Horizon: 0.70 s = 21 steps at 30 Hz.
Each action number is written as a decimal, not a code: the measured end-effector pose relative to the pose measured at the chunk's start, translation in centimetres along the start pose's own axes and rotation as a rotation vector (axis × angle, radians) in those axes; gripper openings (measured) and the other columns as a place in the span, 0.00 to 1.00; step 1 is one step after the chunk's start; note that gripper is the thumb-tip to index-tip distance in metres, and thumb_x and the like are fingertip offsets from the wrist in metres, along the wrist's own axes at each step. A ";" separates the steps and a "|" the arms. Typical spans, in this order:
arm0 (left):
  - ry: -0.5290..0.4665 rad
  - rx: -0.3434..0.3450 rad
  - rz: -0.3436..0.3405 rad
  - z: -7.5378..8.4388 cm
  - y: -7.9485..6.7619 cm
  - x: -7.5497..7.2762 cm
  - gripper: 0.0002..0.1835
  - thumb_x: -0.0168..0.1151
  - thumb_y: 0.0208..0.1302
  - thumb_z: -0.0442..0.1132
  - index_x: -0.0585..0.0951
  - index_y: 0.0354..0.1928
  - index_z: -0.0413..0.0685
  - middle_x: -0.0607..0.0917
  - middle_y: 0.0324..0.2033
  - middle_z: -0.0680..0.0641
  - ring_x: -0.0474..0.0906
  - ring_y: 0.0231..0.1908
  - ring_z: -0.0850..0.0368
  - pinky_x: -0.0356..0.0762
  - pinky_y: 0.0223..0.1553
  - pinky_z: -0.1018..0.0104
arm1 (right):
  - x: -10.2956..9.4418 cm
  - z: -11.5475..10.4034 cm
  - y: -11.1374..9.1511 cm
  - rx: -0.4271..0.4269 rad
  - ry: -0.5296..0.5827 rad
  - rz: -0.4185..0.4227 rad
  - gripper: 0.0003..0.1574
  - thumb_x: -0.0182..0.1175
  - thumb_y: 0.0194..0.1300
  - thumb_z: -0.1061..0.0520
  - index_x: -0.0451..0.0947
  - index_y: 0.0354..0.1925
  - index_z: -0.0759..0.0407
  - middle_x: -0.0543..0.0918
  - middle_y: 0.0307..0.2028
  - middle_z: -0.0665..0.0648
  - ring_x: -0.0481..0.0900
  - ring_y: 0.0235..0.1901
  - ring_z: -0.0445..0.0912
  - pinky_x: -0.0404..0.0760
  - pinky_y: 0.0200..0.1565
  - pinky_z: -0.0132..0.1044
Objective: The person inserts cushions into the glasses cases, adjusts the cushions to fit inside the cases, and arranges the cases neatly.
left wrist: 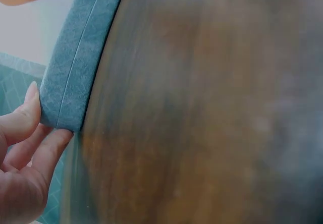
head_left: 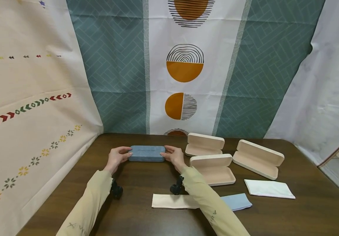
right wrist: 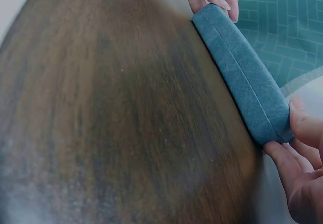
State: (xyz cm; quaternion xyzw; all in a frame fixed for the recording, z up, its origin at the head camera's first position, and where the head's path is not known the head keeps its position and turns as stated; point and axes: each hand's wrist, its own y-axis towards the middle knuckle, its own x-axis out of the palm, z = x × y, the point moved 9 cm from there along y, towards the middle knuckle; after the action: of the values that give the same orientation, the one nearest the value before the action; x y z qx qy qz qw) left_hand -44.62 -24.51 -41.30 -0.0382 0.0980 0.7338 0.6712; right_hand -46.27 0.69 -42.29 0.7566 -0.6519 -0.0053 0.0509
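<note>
A closed blue glasses case (head_left: 146,153) with faint lettering on its lid lies toward the back left of the table, its long side facing me. My left hand (head_left: 118,158) holds its left end, fingertips at the corner. At the right end, my right hand (head_left: 173,155) grips it in the same way. The left wrist view shows the left thumb (left wrist: 26,114) up against the lid side, other fingers lower down by the base. Both hands meet the blue case (right wrist: 245,72) in the right wrist view, where its seam runs unbroken.
Three open cream glasses cases, a back one (head_left: 205,144), a front one (head_left: 213,169) and a right one (head_left: 257,159), stand at the right. Nearer lie a cream cloth (head_left: 173,201), a light blue cloth (head_left: 236,201) partly under my right sleeve, and a white cloth (head_left: 269,188).
</note>
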 end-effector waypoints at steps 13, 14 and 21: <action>0.021 -0.002 -0.023 0.1 0.6 0.3 0.20 0.61 0.57 0.29 0.74 0.52 0.30 0.74 0.50 0.34 0.77 0.39 0.55 0.73 0.43 0.56 | -0.2 -0.3 0.3 0.000 -0.059 0.006 0.30 0.62 0.56 0.66 0.67 0.57 0.71 0.73 0.51 0.67 0.77 0.44 0.52 0.77 0.40 0.39; 0.040 -0.002 -0.023 0.3 0.7 0.3 0.20 0.62 0.56 0.29 0.74 0.52 0.30 0.74 0.50 0.34 0.78 0.39 0.56 0.73 0.43 0.57 | -0.3 -0.4 0.3 -0.001 -0.068 0.011 0.30 0.62 0.56 0.66 0.67 0.57 0.71 0.73 0.51 0.67 0.77 0.44 0.52 0.77 0.40 0.39; 0.207 0.063 0.026 2.8 0.1 -1.3 0.19 0.64 0.55 0.30 0.76 0.49 0.31 0.76 0.48 0.33 0.78 0.37 0.52 0.76 0.37 0.63 | 0.0 -3.1 -0.1 -0.026 -0.168 0.018 0.25 0.64 0.54 0.67 0.73 0.51 0.67 0.72 0.48 0.70 0.79 0.38 0.56 0.78 0.37 0.43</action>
State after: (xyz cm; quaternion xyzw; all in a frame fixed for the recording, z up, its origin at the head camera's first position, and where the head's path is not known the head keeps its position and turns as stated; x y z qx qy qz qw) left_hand -44.41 -25.26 -38.33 -0.0914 0.1901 0.7311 0.6488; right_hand -45.91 0.95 -39.19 0.7469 -0.6604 -0.0767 0.0057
